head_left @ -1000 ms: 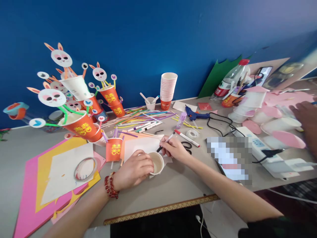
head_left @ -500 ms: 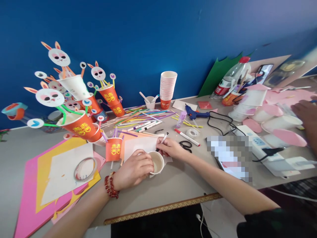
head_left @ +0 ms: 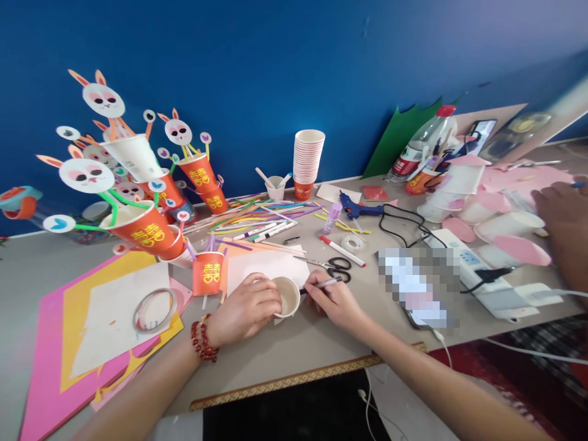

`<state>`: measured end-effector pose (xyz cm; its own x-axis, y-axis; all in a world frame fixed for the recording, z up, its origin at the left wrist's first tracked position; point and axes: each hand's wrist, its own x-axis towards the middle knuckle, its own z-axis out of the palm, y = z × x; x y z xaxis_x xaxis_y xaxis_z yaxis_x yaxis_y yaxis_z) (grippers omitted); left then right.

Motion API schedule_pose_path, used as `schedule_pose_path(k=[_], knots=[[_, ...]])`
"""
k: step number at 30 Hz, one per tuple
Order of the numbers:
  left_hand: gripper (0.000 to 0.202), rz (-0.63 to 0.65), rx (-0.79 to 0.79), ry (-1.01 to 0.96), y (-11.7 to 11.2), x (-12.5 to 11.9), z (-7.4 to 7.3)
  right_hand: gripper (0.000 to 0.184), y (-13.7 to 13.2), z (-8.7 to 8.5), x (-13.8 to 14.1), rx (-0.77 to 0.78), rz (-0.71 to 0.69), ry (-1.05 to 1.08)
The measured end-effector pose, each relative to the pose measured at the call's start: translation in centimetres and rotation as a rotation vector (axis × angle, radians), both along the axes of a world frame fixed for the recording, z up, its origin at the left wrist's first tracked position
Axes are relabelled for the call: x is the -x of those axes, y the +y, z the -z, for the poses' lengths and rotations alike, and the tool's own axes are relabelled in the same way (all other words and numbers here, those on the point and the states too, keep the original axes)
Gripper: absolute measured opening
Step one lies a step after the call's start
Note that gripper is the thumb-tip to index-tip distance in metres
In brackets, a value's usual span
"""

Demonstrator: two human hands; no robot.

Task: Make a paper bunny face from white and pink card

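My left hand (head_left: 245, 308) is closed around the left side of a white paper cup (head_left: 288, 297), whose open mouth faces me. The cup stands on a white paper sheet (head_left: 248, 262) in front of me. In my right hand (head_left: 334, 298) is a pen (head_left: 328, 283), pinched with its dark tip at the cup's right side, near the paper. Whether the tip touches paper or cup I cannot tell. Just beyond my right hand lie black-handled scissors (head_left: 339, 268). A red paper cup (head_left: 206, 273) with purple straws stands beyond my left hand.
Rabbit-faced cups (head_left: 138, 226) crowd the left, behind colored paper and a tape roll (head_left: 155, 310). Straws and markers lie behind, near a cup stack (head_left: 307, 164). A glue gun (head_left: 361, 208), phone (head_left: 416, 288) and power strip (head_left: 478, 269) are right; another person's hand (head_left: 560, 211) is far right.
My right hand has moved around the cup from its far right to its right side, and the pen now slants rightward. The scissors are more exposed. My left hand still holds the cup.
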<state>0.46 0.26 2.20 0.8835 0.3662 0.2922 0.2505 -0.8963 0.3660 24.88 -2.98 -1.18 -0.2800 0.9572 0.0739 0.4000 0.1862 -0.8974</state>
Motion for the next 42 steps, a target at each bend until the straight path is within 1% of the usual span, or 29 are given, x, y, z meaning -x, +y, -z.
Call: schedule_pose_path(k=[2,5,7,9,10,12,14,16,19,22,27,32,35,38,42], knots=[[0.012,0.005,-0.002,-0.001,0.0,0.0,-0.1,0.019,-0.7,0.1,0.0,-0.015,0.021,-0.005],[0.013,0.006,0.0,-0.004,0.0,0.0,-0.2,0.021,-1.4,0.1,-0.3,-0.058,0.072,-0.026],[0.014,0.0,-0.002,-0.008,0.0,-0.1,-0.2,0.022,-1.8,-0.3,-0.5,-0.125,0.11,-0.062],[0.015,-0.005,-0.008,0.003,-0.1,-0.1,-0.2,0.017,-2.5,-0.8,-0.6,-0.234,0.105,-0.102],[0.015,-0.006,-0.01,0.011,-0.1,-0.1,-0.2,0.014,-2.9,-1.1,-0.5,-0.3,0.078,-0.113],[0.013,-0.004,-0.009,0.022,0.0,0.0,-0.1,0.009,-4.0,-1.5,-0.1,-0.429,-0.029,-0.117],[0.011,0.001,-0.01,0.021,0.0,0.1,0.0,0.016,-5.1,-1.7,0.8,-0.521,-0.163,-0.142],[0.009,0.004,-0.016,0.014,0.1,0.2,0.1,0.019,-6.0,-1.8,1.9,-0.583,-0.253,-0.213],[0.009,0.007,-0.027,0.01,0.2,0.3,0.2,0.02,-6.7,-1.7,3.5,-0.637,-0.308,-0.305],[0.011,0.011,-0.041,0.031,0.3,0.3,-0.1,0.024,-6.8,-1.5,4.5,-0.695,-0.347,-0.382],[0.014,0.013,-0.048,0.097,0.4,0.3,-0.7,0.022,-6.2,-1.0,5.6,-0.865,-0.301,-0.531],[0.017,0.028,-0.041,0.158,0.7,0.1,-1.5,0.019,-5.3,-0.3,7.0,-0.956,-0.238,-0.648],[0.016,0.049,-0.045,0.195,0.8,-0.1,-1.9,0.019,-4.9,-0.1,7.8,-1.028,-0.168,-0.704],[0.017,0.066,-0.046,0.205,1.0,-0.2,-2.2,0.018,-4.5,0.1,8.4,-1.056,-0.108,-0.734],[0.018,0.066,-0.037,0.195,1.0,-0.3,-2.1,0.016,-4.4,0.2,9.0,-1.044,-0.042,-0.775]])
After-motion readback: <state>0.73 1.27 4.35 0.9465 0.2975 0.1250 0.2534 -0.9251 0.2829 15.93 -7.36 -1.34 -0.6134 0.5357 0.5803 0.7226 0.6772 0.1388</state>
